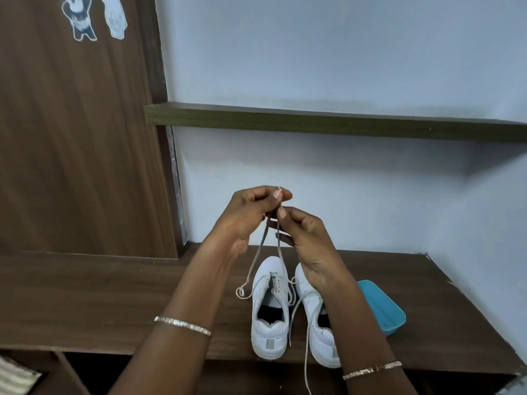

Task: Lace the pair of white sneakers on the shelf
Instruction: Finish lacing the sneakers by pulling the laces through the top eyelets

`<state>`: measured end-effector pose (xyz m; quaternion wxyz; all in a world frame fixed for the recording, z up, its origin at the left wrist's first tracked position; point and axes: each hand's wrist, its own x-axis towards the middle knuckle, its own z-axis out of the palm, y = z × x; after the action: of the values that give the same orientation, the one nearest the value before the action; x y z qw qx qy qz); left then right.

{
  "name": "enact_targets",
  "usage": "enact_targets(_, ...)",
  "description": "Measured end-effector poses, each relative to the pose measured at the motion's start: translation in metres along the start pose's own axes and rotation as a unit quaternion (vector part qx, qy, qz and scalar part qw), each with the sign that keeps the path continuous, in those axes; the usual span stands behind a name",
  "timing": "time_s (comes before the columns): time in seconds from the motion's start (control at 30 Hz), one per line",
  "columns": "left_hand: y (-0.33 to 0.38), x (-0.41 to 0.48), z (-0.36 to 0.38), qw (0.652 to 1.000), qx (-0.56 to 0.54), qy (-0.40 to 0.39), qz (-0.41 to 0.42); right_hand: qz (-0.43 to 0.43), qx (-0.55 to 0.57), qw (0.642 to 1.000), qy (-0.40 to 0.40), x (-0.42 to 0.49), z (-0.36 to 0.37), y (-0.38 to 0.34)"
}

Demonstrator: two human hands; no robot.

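Dark brown wooden shelf [114, 295] below my arms. Left hand [251, 215] raised above it, grip pinching tip of cream woven shoelace [258, 259] between thumb and forefinger. Right hand [306, 243] just beside, grip pinching lace just below. One strand curls loose, other runs into eyelets of left white sneaker [269, 334], heel toward me, on shelf. Right white sneaker [315, 303] alongside, partly behind my forearm. Teal plastic tub [382, 312] furthest right.

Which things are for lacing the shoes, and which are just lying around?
For the job: left-side sneaker, right-side sneaker, lace, pinched by left hand and right hand.
Just lying about: blue tub, panda sticker, upper shelf.
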<state>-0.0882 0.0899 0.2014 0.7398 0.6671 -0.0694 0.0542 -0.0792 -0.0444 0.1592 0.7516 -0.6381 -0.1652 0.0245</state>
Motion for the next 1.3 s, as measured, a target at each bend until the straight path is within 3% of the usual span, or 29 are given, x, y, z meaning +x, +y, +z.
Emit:
enact_targets(0.1,0.02,0.018,0.007,1.0,0.007,0.019,0.02,-0.021,-0.021,0.999,-0.035,0.005,0.008,-0.001)
enact_targets(0.27,0.043,0.048,0.005,0.995,-0.04,0.082,0.045,0.012,-0.022,0.998,-0.063,0.007,0.004,0.021)
enact_targets(0.5,0.075,0.078,-0.029,0.97,-0.057,0.195,0.137,0.05,-0.155,0.986,-0.029,0.008,-0.038,0.087)
enact_targets(0.77,0.109,0.091,-0.062,0.946,-0.074,0.197,0.245,0.021,-0.413,0.91,0.027,0.039,-0.07,0.17)
enact_targets(0.83,0.101,0.094,-0.067,0.947,-0.084,0.195,0.241,0.035,-0.444,0.895,0.032,0.047,-0.072,0.171)
enact_targets(0.97,0.065,0.103,-0.067,0.96,-0.075,0.178,0.203,0.036,-0.426,0.904,-0.007,0.069,-0.061,0.157)
enact_targets(1.1,0.022,0.103,-0.06,0.987,0.041,0.12,0.097,-0.029,-0.422,0.906,0.021,0.096,-0.052,0.136)
enact_targets(1.3,-0.071,0.106,-0.06,0.976,0.214,0.019,-0.026,-0.056,-0.433,0.9,0.008,0.115,-0.053,0.127)
